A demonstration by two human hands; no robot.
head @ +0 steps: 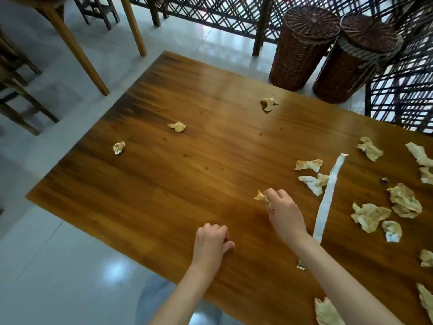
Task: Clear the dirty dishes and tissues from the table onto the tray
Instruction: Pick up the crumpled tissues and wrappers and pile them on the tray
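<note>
Crumpled stained tissues lie scattered on a brown wooden table (pixel 178 184). My right hand (pixel 284 213) pinches one small tissue (pixel 260 197) near the table's middle. My left hand (pixel 212 242) rests on the wood near the front edge, fingers curled, holding nothing. Three lone tissues lie further off: one at the left (pixel 118 147), one mid-left (pixel 177 126), one at the back (pixel 267 104). Several more tissues (pixel 404 200) cluster at the right, beside a long white paper strip (pixel 328 198). No tray or dishes are in view.
Two brown wicker baskets (pixel 302 45) stand on the floor behind the table, against a dark lattice screen (pixel 234 10). Wooden table legs (pixel 77 48) and stools stand on the tiled floor at the upper left. A small foil scrap (pixel 300 266) lies under my right forearm.
</note>
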